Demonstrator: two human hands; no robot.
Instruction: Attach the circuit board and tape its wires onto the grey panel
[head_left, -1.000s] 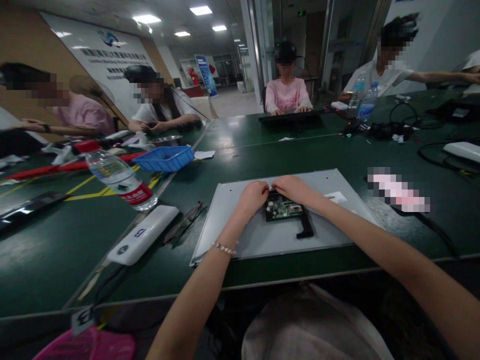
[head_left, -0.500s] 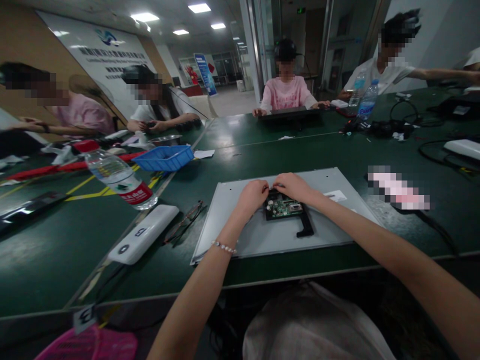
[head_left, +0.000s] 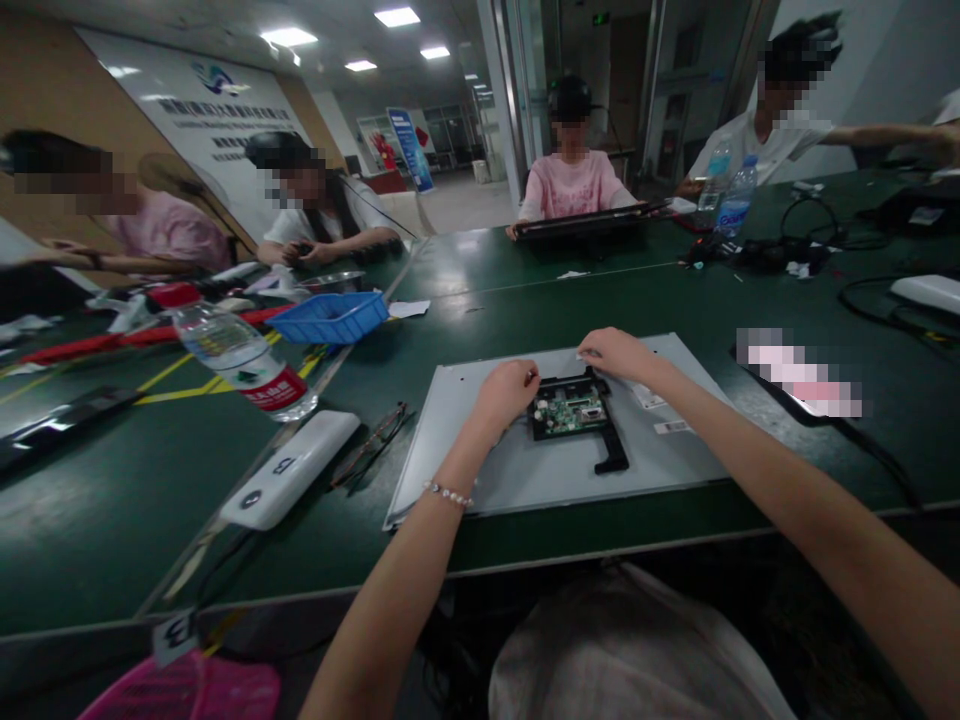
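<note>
A grey flat panel [head_left: 510,480] lies on the green table, and on it rests a black frame [head_left: 611,447] holding a green circuit board [head_left: 570,413]. My left hand [head_left: 510,393] is closed at the frame's upper left corner; whatever its fingertips grip is too small to name. Above the frame's upper right corner, my right hand [head_left: 616,352] is pinched, with a tiny pale bit at its fingertips that I cannot make out. White labels [head_left: 673,427] show on the panel to the right of the board.
Left of the panel are glasses [head_left: 369,447], a white power bank [head_left: 292,470], a water bottle [head_left: 247,362] and a blue tray [head_left: 330,320]. A phone [head_left: 802,380] with a cable lies on the right. Several people sit around the table.
My right hand has moved right and slightly up, away from the frame's top edge, uncovering more of the frame. My left hand has stayed almost in place.
</note>
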